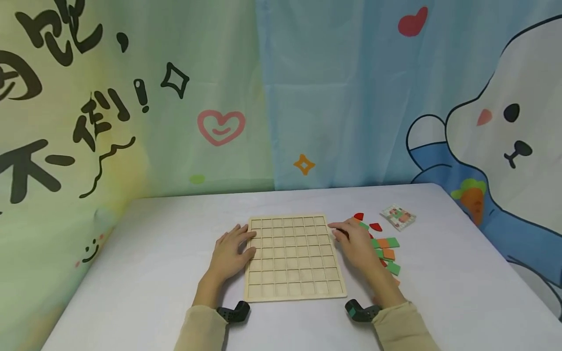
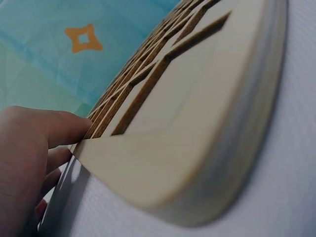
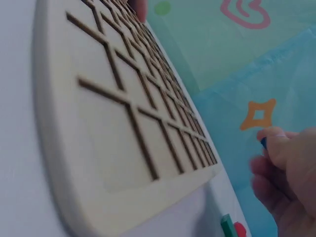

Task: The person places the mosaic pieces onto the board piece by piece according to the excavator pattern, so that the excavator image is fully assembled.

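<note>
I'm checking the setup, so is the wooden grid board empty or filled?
Empty: every visible square on the board shows bare wood; colored pieces lie beside it.

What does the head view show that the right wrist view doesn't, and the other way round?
Only the head view: the patterned card, orange pieces and a printed cartoon animal. Only the right wrist view, clearly: a small dark blue item pinched in the right hand. Both: the gridded board, that hand, some of the left hand, and the orange star.

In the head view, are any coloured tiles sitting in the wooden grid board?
No, the wooden grid board shows only bare squares, and green and orange tiles lie to its right.
</note>
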A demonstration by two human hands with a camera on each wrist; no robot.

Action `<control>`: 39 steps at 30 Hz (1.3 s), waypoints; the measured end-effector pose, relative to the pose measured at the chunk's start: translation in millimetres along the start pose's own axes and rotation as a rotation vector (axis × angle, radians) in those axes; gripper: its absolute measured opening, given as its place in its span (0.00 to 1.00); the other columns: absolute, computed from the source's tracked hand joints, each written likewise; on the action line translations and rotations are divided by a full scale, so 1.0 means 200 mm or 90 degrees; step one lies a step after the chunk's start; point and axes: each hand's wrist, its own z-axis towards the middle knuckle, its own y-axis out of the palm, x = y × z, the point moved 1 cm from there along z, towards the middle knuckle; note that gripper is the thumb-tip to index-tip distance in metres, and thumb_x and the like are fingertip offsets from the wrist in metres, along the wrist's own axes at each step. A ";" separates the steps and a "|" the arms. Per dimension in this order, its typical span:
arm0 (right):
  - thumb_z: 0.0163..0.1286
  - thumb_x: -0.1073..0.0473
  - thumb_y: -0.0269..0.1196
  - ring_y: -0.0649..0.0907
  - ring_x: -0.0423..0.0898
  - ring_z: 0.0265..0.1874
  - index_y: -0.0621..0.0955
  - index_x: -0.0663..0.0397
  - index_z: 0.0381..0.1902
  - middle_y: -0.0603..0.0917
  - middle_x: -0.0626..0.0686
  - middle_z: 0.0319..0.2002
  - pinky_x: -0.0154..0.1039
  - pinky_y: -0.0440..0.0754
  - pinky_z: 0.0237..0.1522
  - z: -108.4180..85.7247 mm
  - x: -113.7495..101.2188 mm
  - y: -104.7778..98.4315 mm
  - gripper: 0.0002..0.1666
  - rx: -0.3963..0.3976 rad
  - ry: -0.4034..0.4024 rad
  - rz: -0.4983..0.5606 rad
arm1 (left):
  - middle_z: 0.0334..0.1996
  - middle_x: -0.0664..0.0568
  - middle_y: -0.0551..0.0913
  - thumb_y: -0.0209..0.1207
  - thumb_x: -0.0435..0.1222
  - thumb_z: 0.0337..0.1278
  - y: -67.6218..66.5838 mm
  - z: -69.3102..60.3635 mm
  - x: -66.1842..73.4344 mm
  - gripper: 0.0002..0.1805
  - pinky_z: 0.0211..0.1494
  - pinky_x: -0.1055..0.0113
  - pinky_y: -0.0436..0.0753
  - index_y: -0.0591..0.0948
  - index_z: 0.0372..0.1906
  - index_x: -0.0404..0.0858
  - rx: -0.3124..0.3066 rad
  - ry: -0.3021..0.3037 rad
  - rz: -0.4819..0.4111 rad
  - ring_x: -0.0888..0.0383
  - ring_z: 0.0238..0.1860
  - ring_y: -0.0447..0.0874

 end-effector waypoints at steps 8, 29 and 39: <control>0.65 0.61 0.62 0.71 0.43 0.26 0.85 0.54 0.40 0.77 0.51 0.28 0.34 0.71 0.29 0.00 0.00 0.01 0.07 0.048 0.041 0.023 | 0.68 0.48 0.69 0.58 0.45 0.56 0.00 0.01 -0.01 0.25 0.73 0.45 0.54 0.77 0.59 0.45 -0.002 0.005 0.003 0.48 0.72 0.60; 0.70 0.58 0.56 0.79 0.45 0.31 0.78 0.58 0.44 0.83 0.54 0.36 0.34 0.77 0.34 0.02 0.01 0.02 0.10 -0.031 0.132 0.100 | 0.67 0.47 0.70 0.59 0.45 0.55 -0.01 0.01 0.00 0.24 0.71 0.44 0.56 0.78 0.58 0.45 0.016 0.010 0.003 0.46 0.71 0.61; 0.62 0.59 0.65 0.83 0.48 0.38 0.85 0.53 0.43 0.87 0.53 0.37 0.43 0.81 0.39 0.01 0.02 0.08 0.11 -0.009 0.108 0.021 | 0.66 0.47 0.71 0.59 0.45 0.54 -0.01 0.00 0.00 0.24 0.71 0.44 0.56 0.78 0.57 0.44 0.013 0.005 0.002 0.47 0.71 0.61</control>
